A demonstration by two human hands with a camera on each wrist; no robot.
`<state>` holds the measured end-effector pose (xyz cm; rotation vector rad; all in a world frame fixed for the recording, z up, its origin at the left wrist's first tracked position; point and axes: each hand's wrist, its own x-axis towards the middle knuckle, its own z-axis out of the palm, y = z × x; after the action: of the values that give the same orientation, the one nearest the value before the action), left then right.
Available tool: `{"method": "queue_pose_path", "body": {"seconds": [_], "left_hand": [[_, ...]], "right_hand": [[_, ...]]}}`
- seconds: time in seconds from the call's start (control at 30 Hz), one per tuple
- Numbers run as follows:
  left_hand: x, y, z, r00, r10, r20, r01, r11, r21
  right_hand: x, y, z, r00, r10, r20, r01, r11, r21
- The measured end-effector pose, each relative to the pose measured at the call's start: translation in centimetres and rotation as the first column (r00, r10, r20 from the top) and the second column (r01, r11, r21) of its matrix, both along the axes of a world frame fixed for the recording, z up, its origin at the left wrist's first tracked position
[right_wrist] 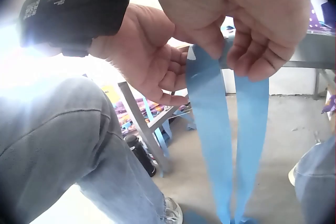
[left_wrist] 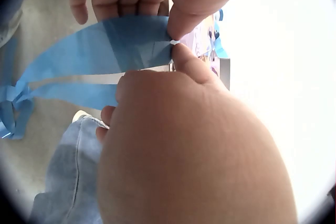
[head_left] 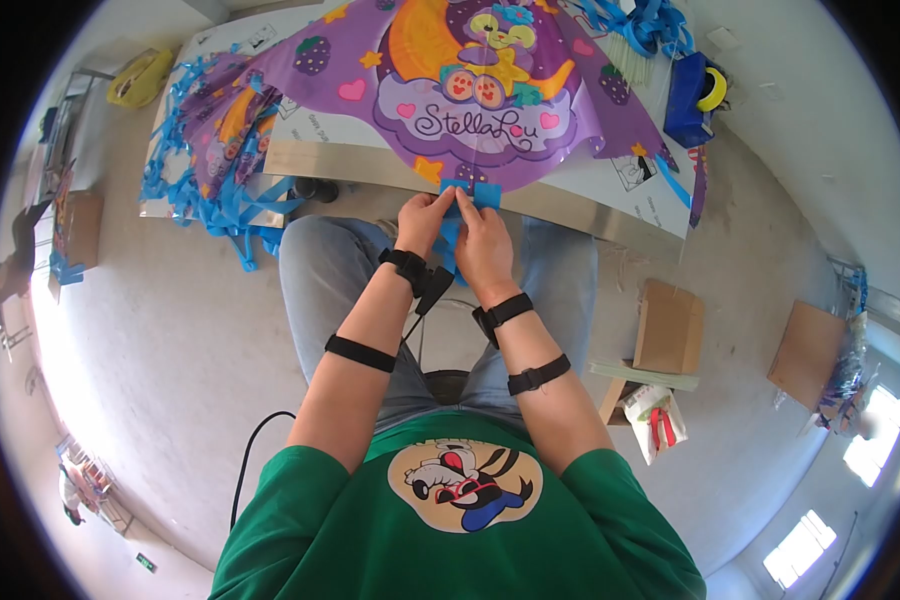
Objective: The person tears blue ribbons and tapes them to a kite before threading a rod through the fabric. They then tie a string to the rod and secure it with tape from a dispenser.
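Note:
A purple printed kite (head_left: 590, 120) lettered "StellaLou" is spread over the table, its lower tip at the front edge. Blue ribbon (head_left: 487, 195) crosses that tip, and two strips of it hang down below the hands, as the right wrist view shows. My left hand (head_left: 422, 222) and right hand (head_left: 484, 245) meet there, thumb tips close together, each pinching the ribbon. In the left wrist view the ribbon (left_wrist: 79, 53) forms a long loop leading away to a gathered knot. The kite's tip is mostly hidden behind the fingers.
A metal strip (head_left: 340, 165) runs along the table's front edge. At the left lies a heap of similar kites (head_left: 225, 130) with tangled blue ribbons. A blue tape dispenser (head_left: 685, 105) stands at the right, near thin pale rods (head_left: 630, 62). On the right, a cardboard box (head_left: 670, 325) sits low.

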<state>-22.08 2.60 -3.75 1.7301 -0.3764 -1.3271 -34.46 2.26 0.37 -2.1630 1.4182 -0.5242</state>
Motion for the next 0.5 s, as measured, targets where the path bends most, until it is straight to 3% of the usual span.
{"method": "queue_pose_path", "body": {"seconds": [0.33,0.4,0.47,0.5], "left_hand": [[0.4,0.1,0.1,1.0,-0.007,-0.007,0.007,1.0,0.017],[0.2,0.1,0.5,0.99,-0.039,0.134,0.037,0.999,0.013],[0.4,0.3,-0.2,0.949,-0.057,0.309,0.053,0.998,0.024],[0.0,0.2,-0.1,0.983,0.037,0.18,-0.024,0.997,-0.069]], "right_hand": [[0.1,-0.1,0.5,0.999,-0.018,-0.047,0.024,0.992,0.127],[-0.1,0.1,0.6,0.998,-0.028,-0.048,0.034,0.99,0.135],[-0.5,-0.4,0.3,0.998,-0.021,0.058,0.016,0.996,0.088],[-1.1,-1.3,0.4,0.977,-0.054,0.204,0.025,0.99,0.14]]}}
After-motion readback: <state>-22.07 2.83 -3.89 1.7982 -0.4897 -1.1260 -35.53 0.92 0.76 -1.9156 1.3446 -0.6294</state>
